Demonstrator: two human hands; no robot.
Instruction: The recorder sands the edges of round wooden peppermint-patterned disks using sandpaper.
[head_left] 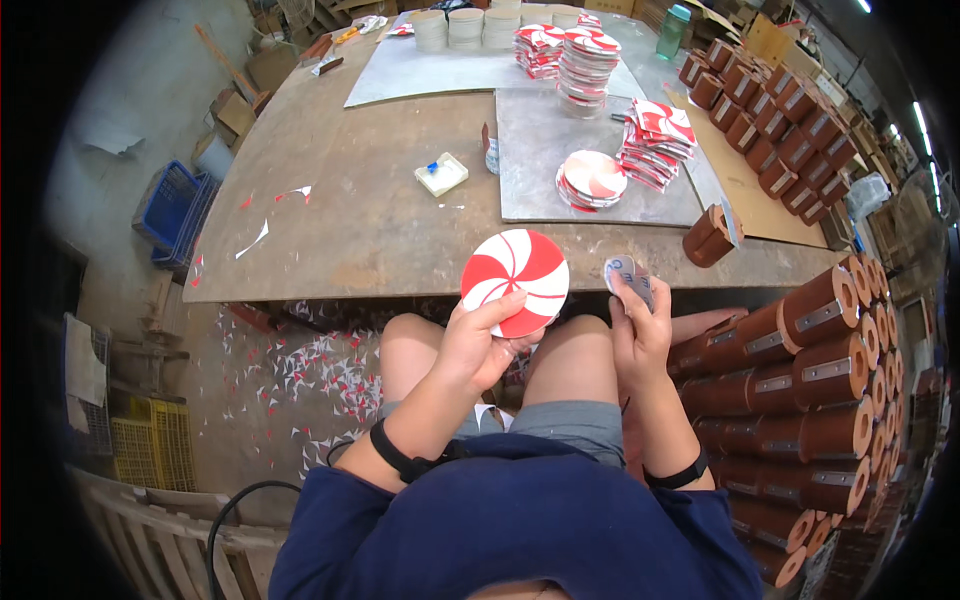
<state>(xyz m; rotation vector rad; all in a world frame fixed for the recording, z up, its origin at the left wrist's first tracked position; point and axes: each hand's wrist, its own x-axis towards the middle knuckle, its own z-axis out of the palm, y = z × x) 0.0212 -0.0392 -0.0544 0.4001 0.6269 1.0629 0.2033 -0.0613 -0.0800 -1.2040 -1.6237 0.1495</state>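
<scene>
My left hand is closed on the rim of a round disc with a red and white swirl, thumb on its face. The disc is tilted up above my lap, just off the table's front edge. To the right, my right hand pinches a small grey printed piece that looks like folded sandpaper. The two hands are apart, and the grey piece does not touch the disc. On the metal sheet ahead lie a low stack of swirl discs and a stack of square-cut swirl pieces.
A taller disc stack and pale round stacks stand farther back. A small white tray holds something blue. One brown block stands at the table's right edge, with many brown cylinders piled below. Paper scraps litter the floor.
</scene>
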